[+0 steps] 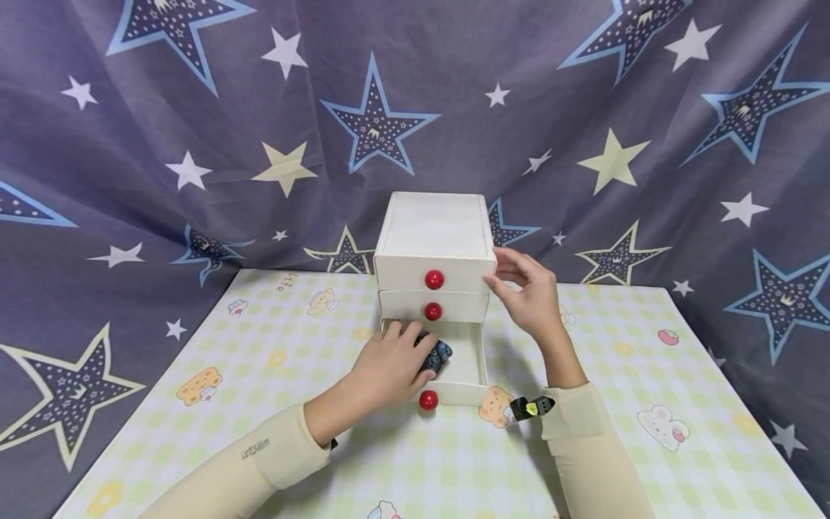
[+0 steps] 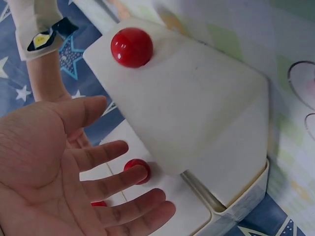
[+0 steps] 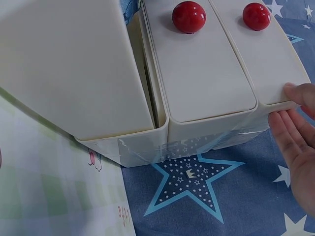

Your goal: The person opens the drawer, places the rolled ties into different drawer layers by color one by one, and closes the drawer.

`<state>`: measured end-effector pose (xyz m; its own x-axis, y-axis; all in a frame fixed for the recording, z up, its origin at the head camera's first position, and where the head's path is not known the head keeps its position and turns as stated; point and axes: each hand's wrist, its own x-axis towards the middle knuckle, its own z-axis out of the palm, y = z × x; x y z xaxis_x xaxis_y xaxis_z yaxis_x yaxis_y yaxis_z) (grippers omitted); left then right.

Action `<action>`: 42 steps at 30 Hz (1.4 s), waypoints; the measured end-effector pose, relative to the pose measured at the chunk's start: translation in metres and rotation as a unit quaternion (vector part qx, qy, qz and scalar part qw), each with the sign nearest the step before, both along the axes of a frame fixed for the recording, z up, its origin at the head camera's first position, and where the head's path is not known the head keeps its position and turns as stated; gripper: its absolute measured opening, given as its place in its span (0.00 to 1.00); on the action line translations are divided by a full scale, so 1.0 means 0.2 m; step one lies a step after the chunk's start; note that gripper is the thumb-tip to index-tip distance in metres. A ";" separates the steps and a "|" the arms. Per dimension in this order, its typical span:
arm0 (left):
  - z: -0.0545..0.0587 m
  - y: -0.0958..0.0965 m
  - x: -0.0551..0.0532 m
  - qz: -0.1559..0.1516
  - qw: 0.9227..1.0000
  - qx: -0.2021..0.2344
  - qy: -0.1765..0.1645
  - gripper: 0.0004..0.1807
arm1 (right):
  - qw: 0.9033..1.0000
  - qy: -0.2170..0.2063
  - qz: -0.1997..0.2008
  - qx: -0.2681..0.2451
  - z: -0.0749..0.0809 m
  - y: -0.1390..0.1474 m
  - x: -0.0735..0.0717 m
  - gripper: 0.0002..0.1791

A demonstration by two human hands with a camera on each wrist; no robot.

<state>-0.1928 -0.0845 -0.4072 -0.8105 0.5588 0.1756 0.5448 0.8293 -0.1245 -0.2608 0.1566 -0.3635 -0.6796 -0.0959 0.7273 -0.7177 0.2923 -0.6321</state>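
Observation:
A white drawer cabinet (image 1: 436, 225) with round red knobs stands on the table, its bottom drawer (image 1: 468, 360) pulled out. Inside that drawer is a dark blue patterned item (image 1: 439, 353), partly covered by my left hand (image 1: 392, 364); its kind is hidden. The left hand reaches over the drawer, fingers at the item. In the left wrist view the palm (image 2: 34, 162) faces the camera with fingers spread and fairly straight. My right hand (image 1: 533, 292) grips the cabinet's upper right edge, thumb on the front of the top drawer (image 3: 268, 59) and fingers along the side.
A checked tablecloth (image 1: 259, 425) with cartoon prints covers the table. Close behind the cabinet hangs a dark curtain (image 1: 447, 72) with stars. The bottom drawer's red knob (image 1: 428, 400) sticks out toward me. The upper two drawers are closed.

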 end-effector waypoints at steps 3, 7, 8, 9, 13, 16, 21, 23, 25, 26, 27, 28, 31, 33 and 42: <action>-0.01 0.00 0.01 -0.008 1.000 0.000 0.020 0.28 | 1.000 -0.001 0.001 0.000 0.00 0.00 0.00 0.23; -0.02 -0.01 0.03 -0.028 0.998 -0.008 0.053 0.27 | 1.000 -0.003 0.001 -0.001 0.00 0.00 0.00 0.23; -0.02 -0.01 0.03 -0.035 0.997 -0.011 0.064 0.27 | 1.000 -0.004 0.001 -0.001 0.00 0.00 0.00 0.23; -0.02 -0.02 0.04 -0.042 0.996 -0.014 0.075 0.27 | 1.000 -0.004 0.001 -0.001 0.00 0.00 0.00 0.23; -0.03 -0.03 0.06 -0.071 0.991 -0.024 0.108 0.25 | 1.000 -0.003 0.000 -0.002 0.00 0.00 0.00 0.23; -0.04 -0.04 0.07 -0.094 0.988 -0.032 0.117 0.24 | 1.000 -0.002 0.001 -0.002 0.00 0.00 0.00 0.23; -0.07 -0.07 0.08 -0.160 0.979 -0.045 0.115 0.23 | 1.000 -0.001 0.001 -0.001 0.00 -0.01 0.00 0.23; -0.07 -0.08 0.08 -0.187 0.974 -0.052 0.119 0.22 | 1.000 0.000 0.000 -0.001 0.00 0.00 0.00 0.23; -0.08 -0.09 0.08 -0.209 0.968 -0.057 0.129 0.20 | 1.000 0.001 0.000 -0.001 0.00 0.00 0.00 0.23; -0.08 -0.09 0.08 -0.218 0.965 -0.059 0.135 0.19 | 1.000 0.001 -0.001 -0.001 0.00 0.00 0.00 0.23; -0.08 -0.09 0.08 -0.227 0.962 -0.060 0.141 0.18 | 1.000 0.001 -0.001 -0.001 0.00 0.00 0.00 0.23; -0.08 -0.09 0.08 -0.236 0.959 -0.061 0.147 0.17 | 1.000 0.001 -0.001 -0.002 0.00 0.00 0.00 0.23; -0.09 -0.10 0.07 -0.266 0.947 -0.065 0.167 0.13 | 1.000 0.001 0.000 -0.003 0.00 0.00 0.00 0.23; -0.10 -0.10 0.07 -0.284 0.939 -0.072 0.180 0.11 | 1.000 0.001 0.001 -0.005 0.00 0.00 0.00 0.23; -0.15 -0.10 0.07 -0.331 0.907 -0.133 0.224 0.10 | 1.000 0.002 0.003 -0.004 -0.01 0.00 0.00 0.23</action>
